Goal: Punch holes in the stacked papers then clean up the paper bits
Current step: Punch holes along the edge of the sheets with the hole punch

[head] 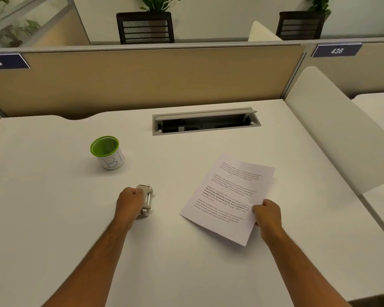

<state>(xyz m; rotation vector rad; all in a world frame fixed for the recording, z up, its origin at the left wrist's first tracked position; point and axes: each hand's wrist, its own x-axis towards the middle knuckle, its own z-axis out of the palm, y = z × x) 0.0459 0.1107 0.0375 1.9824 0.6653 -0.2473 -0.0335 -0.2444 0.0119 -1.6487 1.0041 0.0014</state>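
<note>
Two bare forearms nearest, reaching in from the bottom edge over the white counter (186,273). Left hand (129,203) curled round the hole punch (147,201), gripping from the near-left side; punch sitting on the counter, metal parts visible past the knuckles. Right hand (267,213) pinching the stacked papers (228,197) at the near-right edge, thumb on top, fingers apparently tucked under. Papers lying flat and skewed, printed side up, well apart from the punch, to its right. No holes visible along any edge; no paper bits seen on the counter, though small white bits on white would be hard to spot at this resolution.

Step in hand, judged: pre-punch setup, tool and stack each secured, not yet brought together. Next move calls for squaring the stack, sliding one edge fully into the punch slot, then pressing down on the lever. Risk: sheets fanning out while pinched at a single corner, holes then misaligned.

Farther out: green-rimmed cup (108,152) with blue marking on its white label, upright, beyond the punch; likely candidate bin for the bits. Open cable tray (205,121) set into the counter behind. Beige partition (142,80) beyond, number plates 435 and 436.
</note>
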